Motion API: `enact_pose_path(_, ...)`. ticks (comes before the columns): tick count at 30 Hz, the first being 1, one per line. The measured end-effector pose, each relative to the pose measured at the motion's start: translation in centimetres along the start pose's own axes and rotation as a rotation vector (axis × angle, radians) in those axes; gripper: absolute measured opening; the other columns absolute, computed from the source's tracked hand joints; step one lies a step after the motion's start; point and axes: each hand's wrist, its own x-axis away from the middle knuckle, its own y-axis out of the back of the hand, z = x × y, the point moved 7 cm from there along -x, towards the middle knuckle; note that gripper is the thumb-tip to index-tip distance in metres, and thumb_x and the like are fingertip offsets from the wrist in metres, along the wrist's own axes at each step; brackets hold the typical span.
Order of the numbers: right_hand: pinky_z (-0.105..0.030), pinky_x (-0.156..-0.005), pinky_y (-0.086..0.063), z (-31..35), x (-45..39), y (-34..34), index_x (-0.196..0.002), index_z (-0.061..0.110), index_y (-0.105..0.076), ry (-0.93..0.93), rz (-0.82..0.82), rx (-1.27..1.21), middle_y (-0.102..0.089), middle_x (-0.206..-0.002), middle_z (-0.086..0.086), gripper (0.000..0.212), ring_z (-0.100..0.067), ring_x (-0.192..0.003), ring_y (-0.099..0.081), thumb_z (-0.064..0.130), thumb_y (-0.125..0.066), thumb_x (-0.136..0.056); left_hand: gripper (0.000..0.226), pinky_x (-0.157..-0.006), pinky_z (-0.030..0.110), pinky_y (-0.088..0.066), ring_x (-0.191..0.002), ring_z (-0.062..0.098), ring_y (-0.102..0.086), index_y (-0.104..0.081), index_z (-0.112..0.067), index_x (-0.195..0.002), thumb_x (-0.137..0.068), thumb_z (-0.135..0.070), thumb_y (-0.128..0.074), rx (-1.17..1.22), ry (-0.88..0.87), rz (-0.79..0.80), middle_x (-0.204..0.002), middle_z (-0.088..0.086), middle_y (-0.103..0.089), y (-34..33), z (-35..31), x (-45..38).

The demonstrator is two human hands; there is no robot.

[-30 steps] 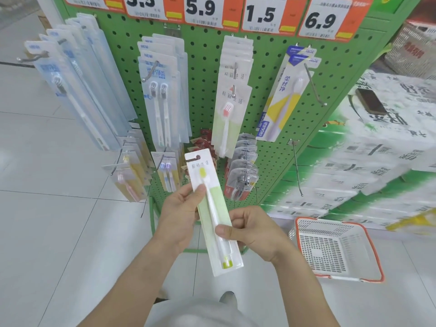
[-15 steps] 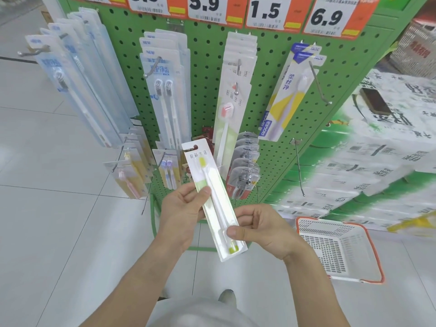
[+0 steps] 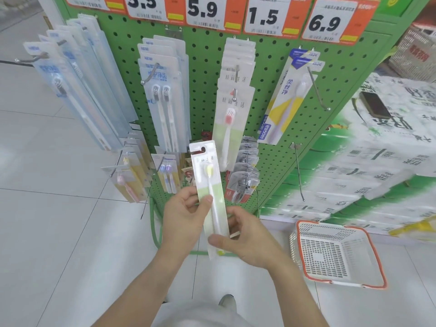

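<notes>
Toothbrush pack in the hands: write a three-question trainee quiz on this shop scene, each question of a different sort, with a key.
1. True or false: the left hand and the right hand both hold the toothbrush pack.
2. Where is the shopping basket? A: on the floor, to the person's right. B: hanging from a pegboard hook. C: over the person's forearm.
3. Fill in: the brush head inside the held pack is coloured ____.
Key: 1 true; 2 A; 3 yellow.
</notes>
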Motion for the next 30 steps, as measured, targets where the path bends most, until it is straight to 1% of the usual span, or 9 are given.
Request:
enact_pose_path(4, -0.035, -0.077, -0.058, 1.2, -0.1, -0.3, -0.13, 0.053, -0.044, 0.039, -0.067, 0.238, -0.064, -0.093, 0.015, 0.073, -0.006, -0.089, -0.064, 0.059, -0.079, -0.067, 0.011, -0.079, 0.03, -0.058, -0.083, 0.018, -0.077, -0.069, -0.011, -0.098, -0.091, -0.003, -0.07, -0.051, -0.01, -0.025, -0.091, -0.002, -0.079, -0.2, -0.1, 0.1)
enact_pose_path(7, -0.038, -0.075, -0.059, 1.6, 0.1, -0.3, -0.129, 0.049, -0.049, 0.065, -0.047, 0.217, -0.066, -0.091, 0.015, 0.065, -0.006, -0.081, -0.067, 0.05, -0.079, -0.071, 0.014, -0.079, 0.026, -0.058, -0.084, 0.014, -0.076, -0.069, -0.014, -0.101, -0.09, -0.006, -0.071, -0.124, -0.029, -0.001, -0.095, -0.004, -0.079, -0.6, -0.5, 0.0)
enact_pose_path(10, -0.041, -0.08, -0.06, 1.3, 0.3, -0.4, -0.13, 0.038, -0.056, 0.027, 0.07, 0.147, -0.067, -0.093, 0.013, 0.06, -0.007, -0.079, -0.069, 0.034, -0.077, -0.073, 0.026, -0.089, 0.032, -0.055, -0.098, 0.013, -0.072, -0.069, -0.021, -0.108, -0.088, -0.036, -0.074, -0.139, -0.031, 0.098, -0.102, -0.007, -0.076, -1.3, -0.6, 0.0)
enact_pose_path(13, -0.047, -0.089, -0.059, 1.1, 0.6, -0.6, -0.131, 0.04, -0.058, 0.015, 0.199, -0.039, -0.072, -0.109, 0.005, 0.066, -0.016, -0.096, -0.073, 0.031, -0.066, -0.066, 0.048, -0.091, 0.037, -0.054, -0.107, 0.022, -0.069, -0.068, -0.018, -0.118, -0.094, -0.058, -0.056, 0.086, 0.105, 0.132, -0.111, 0.004, -0.074, -1.5, 0.0, 0.0)
enact_pose_path(15, -0.048, -0.091, -0.057, 1.1, 0.7, -0.8, -0.135, 0.033, -0.058, 0.009, 0.293, -0.202, -0.073, -0.117, -0.004, 0.07, -0.025, -0.101, -0.074, 0.028, -0.061, -0.065, 0.045, -0.092, 0.041, -0.055, -0.107, 0.025, -0.07, -0.067, -0.016, -0.122, -0.096, -0.05, -0.051, 0.172, 0.154, 0.115, -0.112, 0.009, -0.075, -1.2, 0.1, -0.4)
enact_pose_path(18, -0.028, -0.066, -0.055, 1.6, 1.0, -1.5, -0.135, 0.015, -0.057, 0.035, 0.427, -0.411, -0.073, -0.118, -0.015, 0.074, -0.039, -0.098, -0.073, 0.023, -0.056, -0.062, 0.039, -0.083, 0.042, -0.057, -0.098, 0.029, -0.072, -0.068, -0.009, -0.122, -0.093, -0.033, -0.059, 0.226, 0.165, 0.147, -0.11, 0.015, -0.075, -0.8, 0.0, -0.8)
enact_pose_path(22, -0.044, -0.084, -0.053, 0.8, 0.7, -2.5, -0.13, 0.005, -0.06, -0.022, 0.498, -0.55, -0.071, -0.119, -0.021, 0.071, -0.044, -0.103, -0.069, 0.011, -0.049, -0.06, 0.039, -0.069, 0.039, -0.061, -0.087, 0.032, -0.071, -0.066, -0.006, -0.12, -0.084, -0.022, -0.069, 0.262, 0.176, 0.141, -0.108, 0.018, -0.075, -0.1, 0.0, -1.1)
enact_pose_path(26, -0.026, -0.071, -0.055, 0.1, 0.0, -1.9, -0.115, 0.002, -0.07, -0.041, 0.345, -0.54, -0.076, -0.105, -0.015, 0.048, -0.028, -0.091, -0.073, 0.013, -0.056, -0.07, 0.02, -0.076, 0.048, -0.063, -0.09, 0.034, -0.074, -0.069, -0.008, -0.111, -0.091, -0.009, -0.068, 0.154, 0.107, 0.055, -0.101, 0.011, -0.078, 0.8, -0.2, -1.4)
enact_pose_path(30, -0.017, -0.058, -0.051, 1.1, 0.3, -1.1, -0.113, 0.002, -0.069, 0.035, 0.235, -0.45, -0.076, -0.085, 0.0, 0.018, -0.009, -0.07, -0.07, 0.01, -0.058, -0.102, 0.018, -0.077, 0.053, -0.062, -0.093, 0.034, -0.075, -0.067, -0.011, -0.111, -0.093, -0.007, -0.068, 0.112, 0.086, 0.037, -0.105, 0.006, -0.078, 1.2, -0.4, -1.1)
